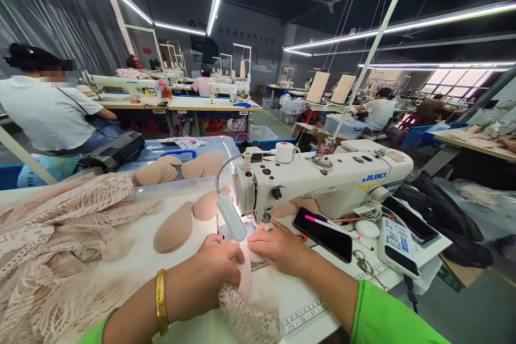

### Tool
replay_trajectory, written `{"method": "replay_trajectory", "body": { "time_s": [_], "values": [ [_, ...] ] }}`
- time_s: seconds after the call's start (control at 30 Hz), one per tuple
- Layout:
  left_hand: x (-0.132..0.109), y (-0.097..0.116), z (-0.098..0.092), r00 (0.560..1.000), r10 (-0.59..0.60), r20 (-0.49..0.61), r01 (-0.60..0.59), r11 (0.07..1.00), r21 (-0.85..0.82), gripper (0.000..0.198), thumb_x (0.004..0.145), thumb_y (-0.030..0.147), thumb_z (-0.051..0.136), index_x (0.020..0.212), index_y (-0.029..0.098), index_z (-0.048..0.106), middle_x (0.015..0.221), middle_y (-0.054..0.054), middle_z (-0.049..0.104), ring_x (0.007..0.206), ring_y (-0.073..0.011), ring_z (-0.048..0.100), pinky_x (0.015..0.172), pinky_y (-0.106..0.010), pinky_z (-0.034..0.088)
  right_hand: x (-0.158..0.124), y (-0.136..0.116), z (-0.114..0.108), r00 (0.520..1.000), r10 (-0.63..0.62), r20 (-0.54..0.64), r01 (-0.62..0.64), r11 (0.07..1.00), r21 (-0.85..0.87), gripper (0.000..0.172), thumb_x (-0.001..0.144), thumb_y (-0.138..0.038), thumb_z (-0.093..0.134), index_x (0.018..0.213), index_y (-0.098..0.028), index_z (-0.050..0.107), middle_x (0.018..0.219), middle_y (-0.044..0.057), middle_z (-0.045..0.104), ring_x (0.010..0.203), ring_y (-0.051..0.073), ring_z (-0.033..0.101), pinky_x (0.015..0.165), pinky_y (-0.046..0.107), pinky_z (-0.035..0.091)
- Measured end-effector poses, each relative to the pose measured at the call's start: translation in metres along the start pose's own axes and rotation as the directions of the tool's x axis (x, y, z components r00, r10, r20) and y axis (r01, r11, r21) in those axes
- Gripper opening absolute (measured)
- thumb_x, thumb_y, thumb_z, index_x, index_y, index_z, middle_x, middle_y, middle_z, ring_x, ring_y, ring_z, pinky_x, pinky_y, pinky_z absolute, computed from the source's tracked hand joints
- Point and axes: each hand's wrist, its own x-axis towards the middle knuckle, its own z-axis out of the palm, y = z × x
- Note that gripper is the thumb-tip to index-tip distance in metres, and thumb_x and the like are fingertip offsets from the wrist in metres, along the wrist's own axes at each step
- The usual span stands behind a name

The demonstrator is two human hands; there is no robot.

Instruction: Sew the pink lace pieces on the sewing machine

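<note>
I read the left hand as gripping the pale piece, lace hanging at its near end; right hand has fingertips on it, can't tell if pinching; piece lies at the sewing machine, beside the lamp; needle hidden from me; fingers that close risk a jab; slack lace could fold under and snag; uneven pull could skew it.
</note>
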Motion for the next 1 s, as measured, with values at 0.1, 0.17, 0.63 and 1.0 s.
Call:
{"method": "replay_trajectory", "body": {
  "time_s": [0.1, 0.17, 0.63, 1.0],
  "values": [
    [-0.001, -0.002, 0.0, 0.999, -0.034, -0.002, 0.034, 0.999, 0.018, 0.012, 0.079, 0.02, 0.071, 0.068, 0.025, 0.07, 0.121, 0.001, 0.068, 0.095, -0.0227, 0.058, 0.098, -0.04, 0.039, 0.005, 0.001, 0.0, 1.0, 0.017, 0.004, -0.017, 1.0, -0.004, 0.027, 0.096, -0.006, 0.06, 0.115, -0.024, 0.07, 0.118, 0.0, 0.08, 0.098, 0.021, 0.066, 0.09, 0.036, 0.046],
    [-0.001, -0.004, 0.001, 0.999, -0.034, -0.021, 0.034, 0.999, 0.013, 0.013, 0.079, 0.02, 0.071, 0.067, 0.025, 0.07, 0.121, 0.002, 0.069, 0.098, -0.0237, 0.058, 0.096, -0.04, 0.038, 0.007, 0.001, 0.0, 1.0, 0.024, 0.009, -0.024, 1.0, 0.008, 0.026, 0.095, -0.008, 0.062, 0.114, -0.024, 0.07, 0.119, 0.0, 0.079, 0.102, 0.023, 0.065, 0.094, 0.037, 0.047],
    [-0.001, -0.013, 0.017, 0.99, 0.025, -0.139, -0.023, 1.0, 0.019, 0.013, 0.073, 0.017, 0.075, 0.064, 0.026, 0.071, 0.112, 0.002, 0.07, 0.081, -0.0184, 0.054, 0.098, -0.04, 0.036, 0.005, -0.001, 0.001, 0.998, 0.063, 0.011, -0.063, 0.998, 0.019, 0.031, 0.096, -0.007, 0.06, 0.117, -0.026, 0.072, 0.115, 0.005, 0.078, 0.098, 0.023, 0.064, 0.089, 0.034, 0.05],
    [0.003, -0.01, 0.003, 0.997, 0.003, -0.078, -0.006, 0.999, -0.038, 0.024, 0.07, -0.001, 0.064, 0.065, 0.023, 0.067, 0.112, 0.007, 0.073, 0.084, -0.0157, 0.061, 0.089, -0.038, 0.027, 0.005, -0.002, -0.002, 0.999, 0.045, 0.021, -0.046, 0.999, 0.017, 0.036, 0.095, -0.001, 0.051, 0.113, -0.026, 0.071, 0.108, 0.004, 0.079, 0.096, 0.022, 0.065, 0.083, 0.033, 0.05]
  ]
}}
